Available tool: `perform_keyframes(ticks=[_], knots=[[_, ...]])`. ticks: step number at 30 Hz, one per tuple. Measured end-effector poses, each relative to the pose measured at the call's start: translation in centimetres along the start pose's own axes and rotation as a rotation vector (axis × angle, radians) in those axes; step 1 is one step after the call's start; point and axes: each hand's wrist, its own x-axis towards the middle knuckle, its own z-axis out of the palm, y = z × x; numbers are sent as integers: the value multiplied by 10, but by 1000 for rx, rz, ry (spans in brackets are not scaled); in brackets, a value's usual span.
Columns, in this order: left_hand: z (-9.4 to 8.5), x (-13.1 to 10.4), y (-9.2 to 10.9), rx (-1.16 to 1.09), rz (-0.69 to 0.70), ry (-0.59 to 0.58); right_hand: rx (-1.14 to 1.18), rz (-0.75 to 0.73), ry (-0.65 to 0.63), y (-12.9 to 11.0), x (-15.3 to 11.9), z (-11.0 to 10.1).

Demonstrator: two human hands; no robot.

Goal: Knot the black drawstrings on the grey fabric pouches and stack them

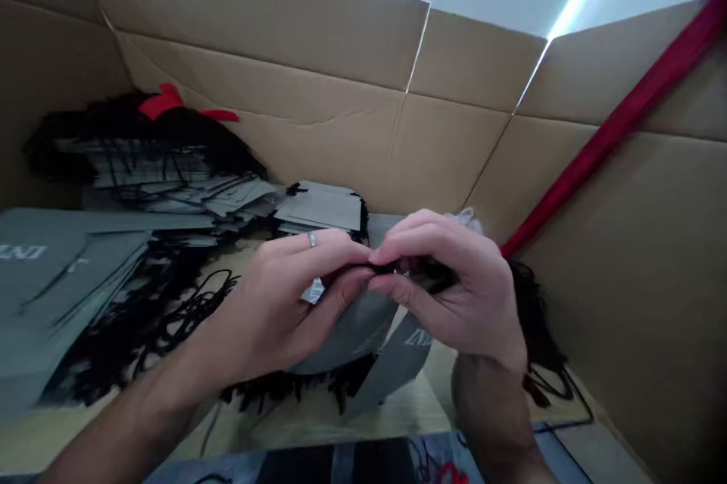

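Observation:
In the middle of the view, my left hand (295, 287) and my right hand (454, 272) meet fingertip to fingertip. Both are closed in a pinch on a thin black cord (383, 267), mostly hidden by the fingers. A ring sits on one left finger. Right below them is a grey printed paper piece (357, 325), partly covered by my left hand. Beside it, a tilted grey panel with white letters (397, 363) leans under my right hand. Whether the cord is joined to either piece, I cannot tell.
Cardboard walls (341, 90) enclose the table. At left lie grey lettered bags (34, 279) and tangled black cords (187, 317). Behind stand a grey stack (321, 205) and a black-corded pile with a red strip (162, 101). A red band (619, 117) slants down the right wall.

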Motion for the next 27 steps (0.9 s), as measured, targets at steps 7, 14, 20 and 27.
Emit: perform_keyframes(ticks=[7, 14, 20, 27], knots=[[11, -3, 5, -149, -1, 38, 51, 90, 74, -16, -7, 1], [15, -10, 17, -213, -142, 48, 45, 46, 176, -30, -6, 9], [4, -5, 31, -354, -348, -80, 213, 244, 122, -47, -5, 9], [2, -3, 21, -167, -137, -81, 218, 333, 86, -36, -3, 8]])
